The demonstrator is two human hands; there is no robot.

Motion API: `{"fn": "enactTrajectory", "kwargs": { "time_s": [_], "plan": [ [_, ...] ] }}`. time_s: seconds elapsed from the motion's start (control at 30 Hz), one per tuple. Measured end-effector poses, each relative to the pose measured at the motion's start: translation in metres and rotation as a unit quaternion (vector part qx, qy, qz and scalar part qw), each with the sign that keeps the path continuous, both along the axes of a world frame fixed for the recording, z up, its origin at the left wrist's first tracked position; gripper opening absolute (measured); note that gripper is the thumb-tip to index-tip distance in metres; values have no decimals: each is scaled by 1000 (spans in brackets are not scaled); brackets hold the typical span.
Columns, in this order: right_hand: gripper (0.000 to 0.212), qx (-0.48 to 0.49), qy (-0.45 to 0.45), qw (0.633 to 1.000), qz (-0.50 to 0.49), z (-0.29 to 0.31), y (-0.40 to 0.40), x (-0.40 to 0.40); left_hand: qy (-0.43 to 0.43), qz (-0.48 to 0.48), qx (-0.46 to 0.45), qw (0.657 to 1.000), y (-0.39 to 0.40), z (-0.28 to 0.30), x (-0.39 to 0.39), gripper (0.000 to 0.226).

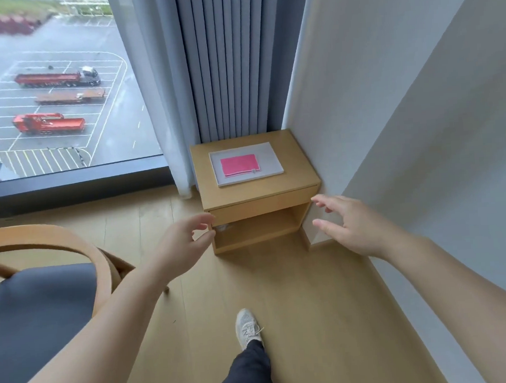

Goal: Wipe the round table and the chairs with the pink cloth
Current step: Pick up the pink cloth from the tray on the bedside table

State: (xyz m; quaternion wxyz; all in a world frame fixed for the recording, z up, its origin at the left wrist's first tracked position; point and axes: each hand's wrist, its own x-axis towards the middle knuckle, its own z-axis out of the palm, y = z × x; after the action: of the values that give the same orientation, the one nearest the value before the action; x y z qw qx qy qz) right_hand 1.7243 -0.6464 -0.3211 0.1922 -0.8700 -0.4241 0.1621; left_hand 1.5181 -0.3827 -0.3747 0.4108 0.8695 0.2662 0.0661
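The pink cloth (239, 165) lies folded flat in the middle of a white tray (274, 172), and the tray sits on top of a small wooden side cabinet (298, 170) pushed into the corner between the grey curtain (226, 62) and the white wall (419, 122). Both hands hang in the air in front of the cabinet, holding nothing. The left hand (179, 249) is level with the cabinet's front left edge, its fingers loosely curved and its thumb apart from them. The right hand (350, 225) is near the front right corner, fingers spread and slightly bent. A wooden chair (102, 259) with a dark grey seat stands at the left, on the wooden floor (296, 292). One foot in a pale shoe (247, 327) is planted on the floor below the hands.
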Motion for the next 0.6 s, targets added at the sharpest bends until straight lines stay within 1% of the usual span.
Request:
{"fn": "enactTrajectory", "kwargs": {
  "time_s": [0.17, 0.27, 0.47, 0.6],
  "plan": [
    [54, -38, -9, 999, 18, -6, 64, 98, -1, 15, -22, 1000, 56, -11, 102, 28],
    [54, -37, -14, 999, 22, 1, 101, 151, 5, 18, -18, 1000, 85, -10, 149, 30],
    [53, -52, -6, 997, 52, 0, 164, 230, 27, 45, -10, 999, 131, -15, 195, 33],
    [52, -72, -11, 992, 101, -17, 217, 284, 37, 86, -22, 995, 157, -30, 222, 30]
  ]
}}
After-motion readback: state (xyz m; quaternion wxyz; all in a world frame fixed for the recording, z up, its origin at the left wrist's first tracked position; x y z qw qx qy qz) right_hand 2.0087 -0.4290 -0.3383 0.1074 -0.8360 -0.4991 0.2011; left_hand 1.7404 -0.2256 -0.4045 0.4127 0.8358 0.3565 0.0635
